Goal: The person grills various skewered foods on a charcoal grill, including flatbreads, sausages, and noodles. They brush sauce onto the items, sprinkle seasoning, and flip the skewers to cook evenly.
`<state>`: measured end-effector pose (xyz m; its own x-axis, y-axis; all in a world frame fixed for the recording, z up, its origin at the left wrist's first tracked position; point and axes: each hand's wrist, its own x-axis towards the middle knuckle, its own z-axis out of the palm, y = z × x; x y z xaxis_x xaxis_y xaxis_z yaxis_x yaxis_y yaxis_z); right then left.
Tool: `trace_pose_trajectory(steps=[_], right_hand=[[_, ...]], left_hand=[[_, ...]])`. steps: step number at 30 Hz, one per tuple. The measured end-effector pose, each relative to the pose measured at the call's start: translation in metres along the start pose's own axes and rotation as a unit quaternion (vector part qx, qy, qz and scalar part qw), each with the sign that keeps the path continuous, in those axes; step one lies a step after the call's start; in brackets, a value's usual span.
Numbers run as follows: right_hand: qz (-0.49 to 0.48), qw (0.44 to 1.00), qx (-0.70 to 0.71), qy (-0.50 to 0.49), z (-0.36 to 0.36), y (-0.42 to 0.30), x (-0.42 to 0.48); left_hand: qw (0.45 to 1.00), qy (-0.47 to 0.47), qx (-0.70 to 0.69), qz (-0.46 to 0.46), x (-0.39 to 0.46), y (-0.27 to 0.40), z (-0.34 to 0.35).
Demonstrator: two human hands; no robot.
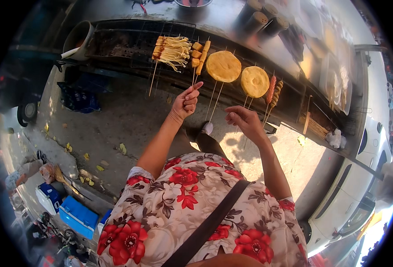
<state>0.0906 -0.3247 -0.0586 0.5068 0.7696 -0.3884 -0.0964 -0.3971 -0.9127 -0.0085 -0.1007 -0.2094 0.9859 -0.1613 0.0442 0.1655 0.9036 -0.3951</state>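
Note:
My left hand (187, 101) has its fingers curled on the lower ends of thin sticks that carry tofu cubes (196, 54) and a long yellow skewered piece (203, 57). Left of these, enoki mushrooms in a sauced wrap (171, 51) lie skewered over the grill. A large round flatbread (223, 66) and a smaller one (255, 81), each on two sticks, rest further right. Beyond them are a pink sausage skewer (271, 89) and a spiral-cut brown skewer (277, 94). My right hand (245, 121) is below the smaller flatbread, near its sticks; whether it grips one is unclear.
A long charcoal grill (116, 43) crosses the view, with a bucket (79, 40) at its left end. Shaker cans (257, 20) stand on the metal counter (216, 15). Bare sticks (318, 128) lie at the right. Blue boxes (78, 216) and a broom (61, 175) are at lower left.

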Motion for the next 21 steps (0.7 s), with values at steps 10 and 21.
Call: trace_pose_trajectory(steps=[10, 21], right_hand=[[-0.222, 0.884, -0.362, 0.194, -0.008, -0.107, 0.244], [-0.135, 0.788, -0.567, 0.2, -0.027, -0.128, 0.399]], left_hand=[[0.898, 0.341, 0.272, 0.051, -0.031, 0.0, 0.023], [0.55, 0.414, 0.722, 0.066, -0.161, 0.105, 0.094]])
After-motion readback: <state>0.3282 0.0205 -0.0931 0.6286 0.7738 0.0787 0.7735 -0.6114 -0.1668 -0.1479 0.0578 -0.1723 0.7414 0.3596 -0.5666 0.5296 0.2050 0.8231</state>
